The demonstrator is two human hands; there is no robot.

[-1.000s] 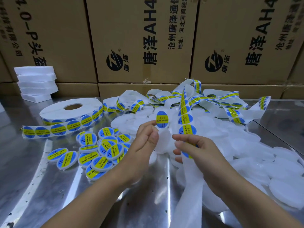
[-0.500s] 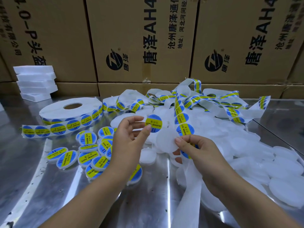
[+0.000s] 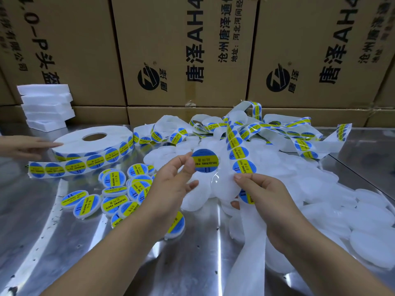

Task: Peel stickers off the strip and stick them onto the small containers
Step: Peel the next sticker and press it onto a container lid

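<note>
My left hand point(image 3: 173, 184) pinches a round blue and yellow sticker point(image 3: 205, 160) by its edge, held up in the air. My right hand point(image 3: 263, 195) grips the white sticker strip point(image 3: 238, 154) together with a small clear round container point(image 3: 220, 186). The strip runs up from that hand with several stickers on it and hangs down empty below it. Labelled containers point(image 3: 113, 184) lie in a heap to the left. Plain white containers point(image 3: 346, 201) are piled to the right.
A large sticker roll point(image 3: 94, 144) lies flat at the left on the metal table point(image 3: 53, 242). Another person's hand point(image 3: 25, 146) reaches toward it from the left edge. White foam blocks point(image 3: 47, 105) are stacked behind, and cardboard boxes point(image 3: 183, 50) wall the back.
The sticker came off the strip and my left hand turned it face up, moving it slightly right. Another person's hand has come in at the left by the roll.
</note>
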